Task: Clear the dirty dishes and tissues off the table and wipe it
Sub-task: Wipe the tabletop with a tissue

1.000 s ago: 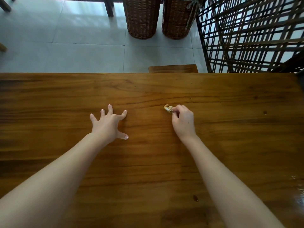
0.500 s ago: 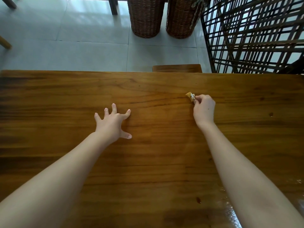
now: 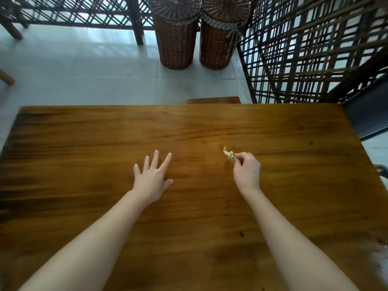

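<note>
A glossy brown wooden table (image 3: 84,143) fills the lower part of the head view. My right hand (image 3: 246,172) is right of the table's centre and pinches a small crumpled wad (image 3: 228,154), yellowish and white, pressed down against the wood. My left hand (image 3: 152,177) lies flat on the table left of centre, fingers spread and straight, holding nothing. No dishes are in sight.
Two tall wicker baskets (image 3: 177,38) stand on the pale tiled floor beyond the far edge. A dark lattice screen (image 3: 315,49) rises at the right. A wooden seat (image 3: 214,100) peeks out at the far edge. A dark spot (image 3: 241,234) marks the near wood.
My right hand slid the wad from the table's centre to the far right, then back toward me. My left hand flattened, its fingers straighter. The camera tilted up, so more floor and baskets show.
</note>
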The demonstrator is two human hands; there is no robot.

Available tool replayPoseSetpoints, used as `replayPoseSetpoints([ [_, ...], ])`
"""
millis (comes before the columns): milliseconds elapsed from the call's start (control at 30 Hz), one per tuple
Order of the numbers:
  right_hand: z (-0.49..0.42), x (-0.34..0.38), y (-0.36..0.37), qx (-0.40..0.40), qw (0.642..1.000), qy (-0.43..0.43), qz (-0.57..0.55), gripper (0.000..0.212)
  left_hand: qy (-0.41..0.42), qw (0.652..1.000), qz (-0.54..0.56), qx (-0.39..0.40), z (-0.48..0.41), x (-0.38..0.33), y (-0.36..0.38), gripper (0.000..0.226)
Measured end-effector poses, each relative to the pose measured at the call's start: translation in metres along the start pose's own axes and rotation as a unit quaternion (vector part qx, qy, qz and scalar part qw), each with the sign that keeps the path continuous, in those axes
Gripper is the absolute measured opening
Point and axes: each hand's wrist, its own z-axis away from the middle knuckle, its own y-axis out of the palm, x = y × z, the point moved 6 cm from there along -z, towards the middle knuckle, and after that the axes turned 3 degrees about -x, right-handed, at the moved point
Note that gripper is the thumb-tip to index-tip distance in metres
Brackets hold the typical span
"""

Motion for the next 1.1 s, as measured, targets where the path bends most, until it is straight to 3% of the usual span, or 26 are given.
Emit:
replayPoseSetpoints([
  [433, 0.146, -0.032, -0.118, -0.060, 0.998, 0.031, -0.009, 0.017, 0.058, 0.998, 0.040, 0.006, 0.130, -0.035, 0.013, 0.073],
  [767, 0.189, -0.071, -0.200, -0.097, 0.994, 0.052, -0.025, 0.019, 0.053, 0.998, 0.041, 0.017, 0.182, -0.069, 0.024, 0.073],
  [933, 0.195, -0.118, -0.248, -0.117, 0.990, 0.078, -0.030, 0.019, 0.060, 0.998, 0.024, 0.010, 0.184, -0.122, 0.025, 0.071],
  [1100, 0.199, -0.196, -0.320, -0.126, 0.987, 0.096, -0.007, 0.019, 0.099, 0.995, 0.001, -0.002, 0.189, -0.230, 0.035, 0.068],
])
